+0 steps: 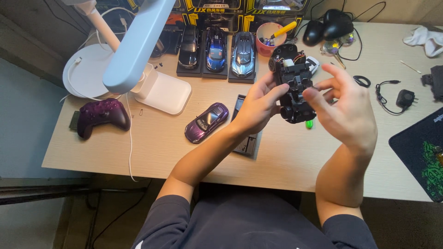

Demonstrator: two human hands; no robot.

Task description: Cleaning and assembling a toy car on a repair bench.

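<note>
You hold the black toy-car chassis with bare wiring [294, 85] in your left hand [258, 105], fingers clasped around it; your right hand [344, 108] seems to pinch its side (partly hidden). Next, keep it steady for fine fingertip work.

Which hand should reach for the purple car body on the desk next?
Probably the left hand: the purple car body lies just to its left. The right hand sits farther off, beyond the black chassis that both hands grip.

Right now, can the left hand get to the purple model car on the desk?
Probably yes, but not freely: the left hand is holding the black car chassis with the right hand. The purple model car lies just left of that wrist on the desk, nothing between them.
</note>
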